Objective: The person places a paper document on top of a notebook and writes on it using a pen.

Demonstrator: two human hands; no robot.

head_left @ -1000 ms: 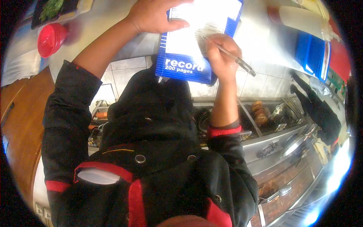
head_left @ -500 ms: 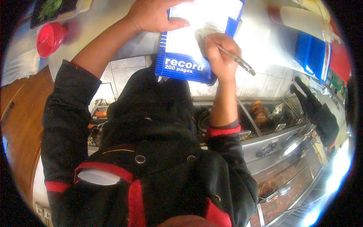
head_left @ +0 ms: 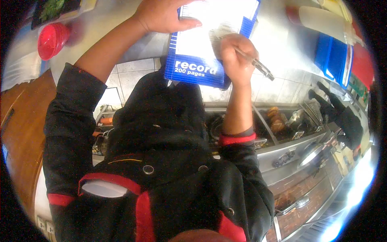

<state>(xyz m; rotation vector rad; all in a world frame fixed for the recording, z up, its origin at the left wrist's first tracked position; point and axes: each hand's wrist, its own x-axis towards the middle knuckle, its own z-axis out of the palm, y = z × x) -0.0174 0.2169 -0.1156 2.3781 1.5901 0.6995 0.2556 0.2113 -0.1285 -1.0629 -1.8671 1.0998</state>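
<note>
A blue record book (head_left: 189,78), marked "record 200 pages", lies at the top middle with a bright white sheet (head_left: 193,42) over it. My left hand (head_left: 161,17) rests on the sheet's upper left side, thumb stretched out and fingers apart, with the fingertips partly beyond the frame's top edge. Lower on the sheet's right side, my right hand (head_left: 238,60) is closed around a pen (head_left: 264,70). The pen's back end sticks out to the lower right; its tip is hidden by the hand. Glare washes out most of the writing on the sheet.
Red bowls (head_left: 52,40) stand on the metal counter (head_left: 105,24) at left, near a dark tray of greens (head_left: 50,11). At right lies a blue folder-like object (head_left: 332,58). Behind me are metal bins (head_left: 278,121) with food, and another person (head_left: 342,119) in dark clothes.
My right hand and the pen have shifted very slightly, the pen's back end dipping a little to the right. The left hand stays in place. The person at far right has moved slightly.
</note>
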